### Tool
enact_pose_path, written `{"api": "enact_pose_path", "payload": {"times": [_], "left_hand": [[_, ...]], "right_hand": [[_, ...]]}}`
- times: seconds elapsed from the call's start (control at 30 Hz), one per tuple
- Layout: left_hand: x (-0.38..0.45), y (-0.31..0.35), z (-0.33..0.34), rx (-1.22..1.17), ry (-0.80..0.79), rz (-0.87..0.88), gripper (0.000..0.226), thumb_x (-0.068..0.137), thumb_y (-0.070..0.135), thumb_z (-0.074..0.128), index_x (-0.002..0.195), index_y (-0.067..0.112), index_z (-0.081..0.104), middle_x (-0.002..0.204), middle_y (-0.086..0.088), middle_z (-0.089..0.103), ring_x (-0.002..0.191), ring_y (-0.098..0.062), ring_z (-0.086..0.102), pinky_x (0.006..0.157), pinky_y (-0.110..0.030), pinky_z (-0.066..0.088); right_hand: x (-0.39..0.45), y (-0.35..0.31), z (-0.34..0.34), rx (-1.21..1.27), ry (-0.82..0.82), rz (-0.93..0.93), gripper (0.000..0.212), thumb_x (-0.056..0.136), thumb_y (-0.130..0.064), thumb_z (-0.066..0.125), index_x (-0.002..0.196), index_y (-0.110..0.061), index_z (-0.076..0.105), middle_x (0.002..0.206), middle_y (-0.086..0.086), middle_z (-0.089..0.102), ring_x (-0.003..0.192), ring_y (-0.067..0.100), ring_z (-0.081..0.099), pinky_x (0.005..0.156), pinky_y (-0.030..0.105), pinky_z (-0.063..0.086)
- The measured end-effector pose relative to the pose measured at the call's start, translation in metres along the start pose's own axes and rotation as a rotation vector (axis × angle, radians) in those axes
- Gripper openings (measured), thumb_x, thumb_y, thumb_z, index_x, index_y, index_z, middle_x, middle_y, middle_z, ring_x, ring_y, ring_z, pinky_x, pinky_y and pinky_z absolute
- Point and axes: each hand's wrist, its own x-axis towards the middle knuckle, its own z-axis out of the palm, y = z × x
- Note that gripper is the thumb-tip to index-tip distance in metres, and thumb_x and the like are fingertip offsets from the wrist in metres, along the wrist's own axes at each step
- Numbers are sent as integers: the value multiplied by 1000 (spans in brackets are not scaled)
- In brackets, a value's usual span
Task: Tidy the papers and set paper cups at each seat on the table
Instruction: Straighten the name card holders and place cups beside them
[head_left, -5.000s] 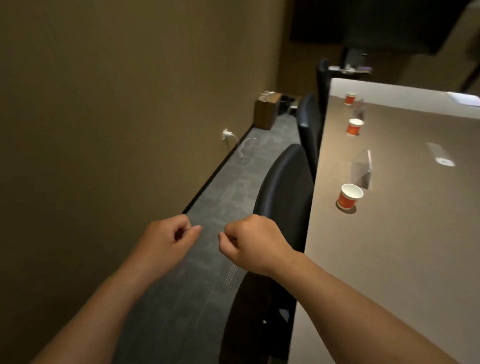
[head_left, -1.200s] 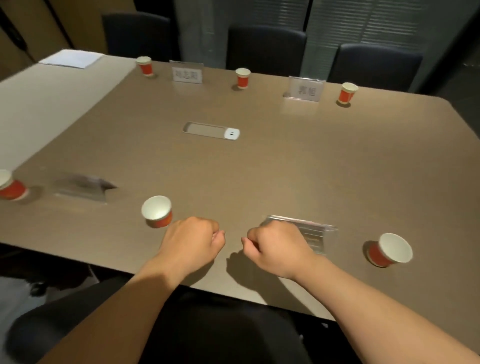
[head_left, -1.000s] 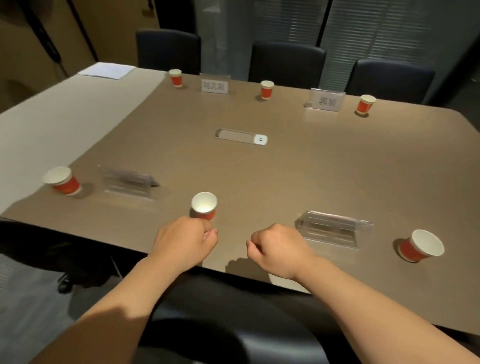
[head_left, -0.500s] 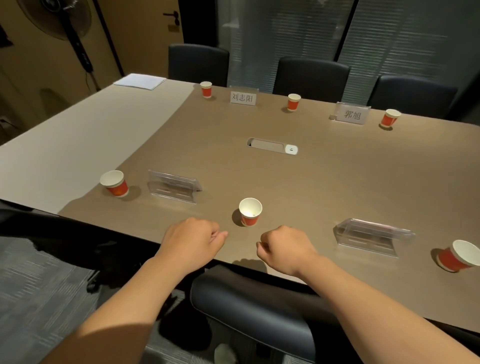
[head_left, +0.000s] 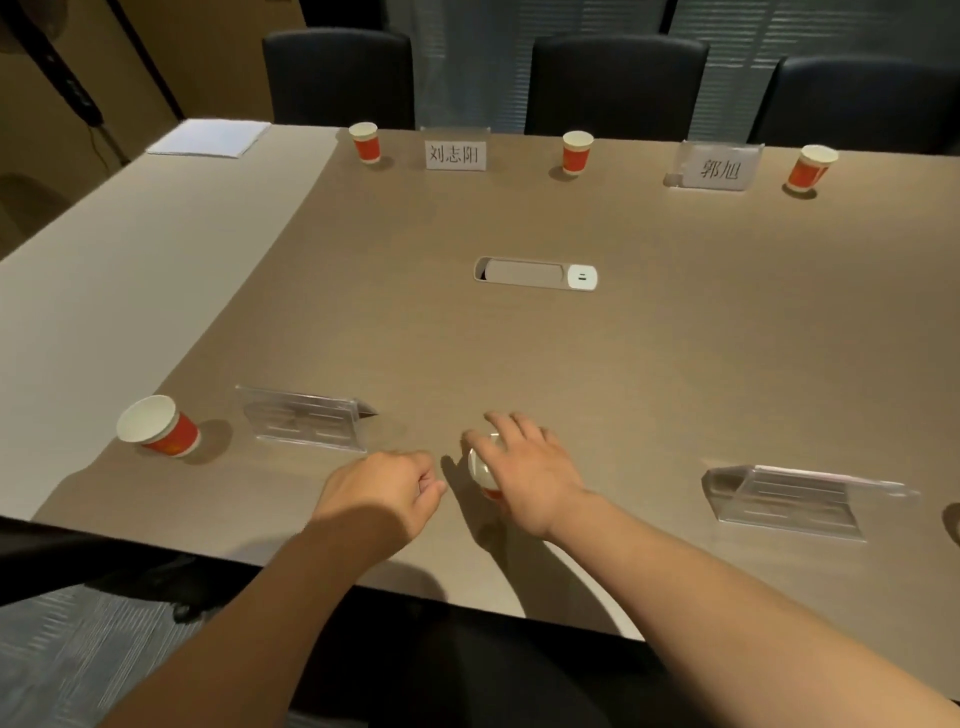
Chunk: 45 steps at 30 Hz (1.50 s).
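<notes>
Red paper cups with white rims stand round the brown table (head_left: 649, 364). My right hand (head_left: 535, 475) reaches over the near middle cup (head_left: 480, 470), with thumb and fingers curved round its rim. My left hand (head_left: 384, 493) lies just left of it, curled into a fist and holding nothing. Another cup (head_left: 156, 427) stands at the near left. Three cups line the far side: the left one (head_left: 364, 141), the middle one (head_left: 576, 150) and the right one (head_left: 810, 167). A neat stack of white papers (head_left: 208, 137) lies at the far left corner.
Two clear name-card holders, one left (head_left: 306, 423) and one right (head_left: 789, 499), stand on the near side. Two printed name cards, one left (head_left: 454, 153) and one right (head_left: 719, 169), stand on the far side. A socket box (head_left: 535, 273) sits mid-table. Dark chairs (head_left: 618, 83) line the far edge.
I have turned from the aisle to face the table. In the last half second my right hand opened from a fist and reached forward onto the near middle cup. The left hand stayed curled.
</notes>
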Motion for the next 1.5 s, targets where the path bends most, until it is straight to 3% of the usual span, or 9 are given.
{"api": "enact_pose_path", "payload": {"times": [0.1, 0.33, 0.5, 0.63, 0.73, 0.87, 1.13, 1.3, 1.5], "left_hand": [[19, -3, 13, -15, 4, 4, 21, 93, 42, 49, 88, 25, 60, 76, 9, 53, 75, -15, 50, 66, -27, 36], [48, -2, 39, -143, -125, 70, 17, 91, 37, 54, 81, 25, 58, 72, 8, 51, 75, -15, 53, 64, -27, 38], [60, 2, 51, -164, -138, 96, 18, 91, 37, 54, 87, 22, 63, 73, 10, 53, 76, -13, 53, 65, -26, 40], [64, 1, 55, -152, -170, 95, 15, 90, 36, 55, 82, 25, 59, 74, 10, 52, 76, -13, 53, 66, -26, 39], [66, -1, 53, -165, -171, 96, 10, 90, 34, 56, 83, 27, 60, 78, 10, 54, 76, -13, 53, 67, -27, 41], [69, -6, 52, -178, -149, 109, 6, 88, 31, 58, 90, 28, 63, 73, 13, 49, 75, -12, 50, 65, -25, 37], [69, -32, 38, -120, -59, 190, 30, 78, 41, 49, 100, 28, 64, 98, 9, 65, 97, -19, 60, 86, -33, 45], [86, -86, 11, -44, -8, 238, 31, 82, 32, 60, 112, 27, 63, 114, 4, 63, 110, -25, 57, 93, -36, 39], [103, -168, -19, 6, 51, 211, 44, 80, 23, 72, 122, 26, 61, 122, 1, 62, 117, -25, 57, 99, -40, 40]], "right_hand": [[23, 1, 7, -21, -114, -21, 76, 84, -16, 64, 147, -32, 25, 161, 7, 10, 148, 37, 10, 116, 55, 22], [15, 43, 23, 20, -114, 160, 56, 81, -14, 64, 132, -26, 45, 129, 8, 44, 118, 35, 44, 90, 44, 47], [1, 85, 16, 100, -109, 386, 53, 82, -31, 62, 131, -23, 44, 124, 9, 45, 117, 36, 48, 90, 44, 51], [-4, 91, 17, 42, -172, 342, 83, 76, -30, 72, 144, -27, 26, 146, 8, 29, 131, 35, 36, 100, 46, 45], [-2, 89, 21, 50, -176, 296, 70, 80, -13, 66, 141, -27, 34, 140, 9, 37, 122, 33, 41, 94, 42, 49], [2, 85, 20, 88, -165, 365, 55, 82, -24, 65, 132, -20, 42, 123, 9, 46, 114, 32, 46, 84, 39, 49], [2, 80, 21, 52, -219, 403, 67, 80, -25, 67, 139, -24, 36, 134, 8, 43, 124, 32, 42, 98, 42, 44], [17, 45, 8, 2, -93, 412, 81, 80, -48, 63, 148, -27, 25, 157, 7, 25, 145, 35, 19, 116, 48, 24], [67, -56, -18, 96, 94, 330, 46, 89, -36, 57, 133, -24, 49, 132, 3, 54, 120, 28, 51, 101, 39, 40]]}}
